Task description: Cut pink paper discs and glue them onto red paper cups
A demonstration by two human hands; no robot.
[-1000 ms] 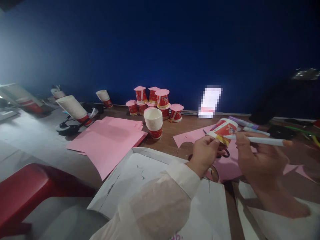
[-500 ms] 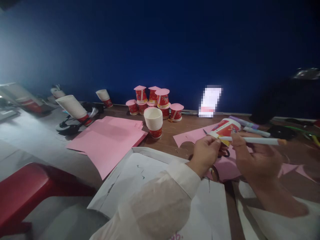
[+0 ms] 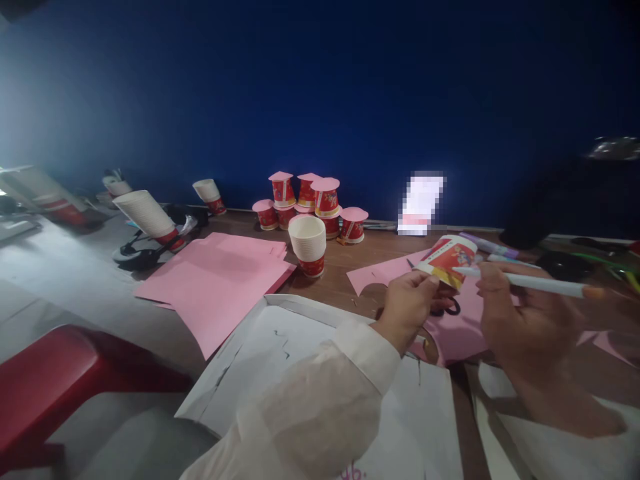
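Observation:
A red paper cup [image 3: 454,255] with a white stripe and yellow band lies tilted in my left hand [image 3: 407,303], whose thumb and fingers pinch its rim. My right hand [image 3: 530,327] grips a white marker pen [image 3: 543,281] with an orange end; its tip points left, close to the cup's side. Whether the tip touches the cup I cannot tell. Under both hands lie cut pink paper [image 3: 463,327] and the dark handles of scissors [image 3: 453,307], partly hidden. A purple marker [image 3: 493,247] lies behind the cup.
A stack of paper cups [image 3: 307,243] stands mid-table before several red cups topped with pink paper [image 3: 327,197]. Pink sheets [image 3: 220,273] lie left, a white box lid [image 3: 300,333] in front. A bright phone screen [image 3: 421,203] leans on the blue wall. A red stool [image 3: 65,380] stands lower left.
My right hand and the marker have moved a little to the right, with the tip drawn back from the cup's rim area. The cup has turned slightly in my left hand.

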